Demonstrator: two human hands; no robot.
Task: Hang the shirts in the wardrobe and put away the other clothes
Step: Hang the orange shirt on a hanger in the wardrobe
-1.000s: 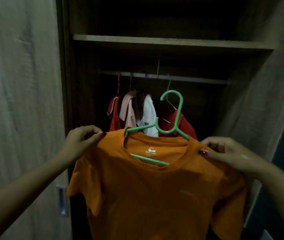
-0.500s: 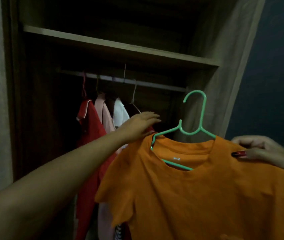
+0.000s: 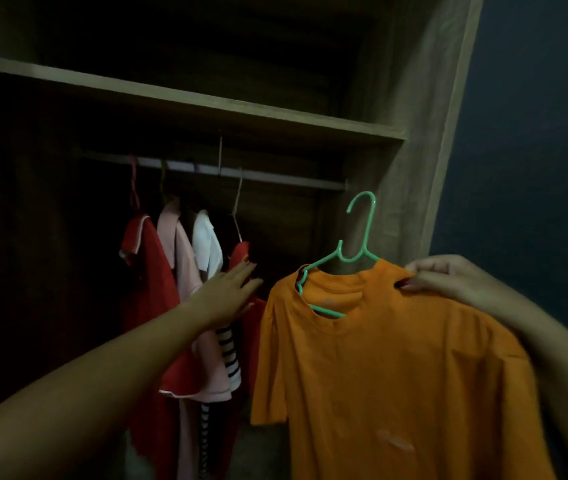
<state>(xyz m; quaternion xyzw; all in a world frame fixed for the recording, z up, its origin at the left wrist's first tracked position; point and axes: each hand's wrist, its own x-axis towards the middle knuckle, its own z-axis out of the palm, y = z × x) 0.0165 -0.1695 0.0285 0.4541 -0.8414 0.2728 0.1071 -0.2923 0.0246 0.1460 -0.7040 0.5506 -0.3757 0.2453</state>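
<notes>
Before the wardrobe rail (image 3: pixel 275 176), the right hand (image 3: pixel 448 277) pinches the orange shirt (image 3: pixel 396 358) at its shoulder on the green hanger (image 3: pixel 351 260); the flat, empty left hand (image 3: pixel 230 292) should sweep the hung clothes (image 3: pixel 178 271) left, freeing rail space.

I am finding nothing here that I can read. Inside the neck of the orange shirt (image 3: pixel 396 358) a small printed mark (image 3: pixel 327 301) is showing pale, too blurred for me to make out any letters. Toward six o'clock from it, low on the shirt's front, a faint pale patch (image 3: pixel 396 441) is showing, giving no word or number.
</notes>
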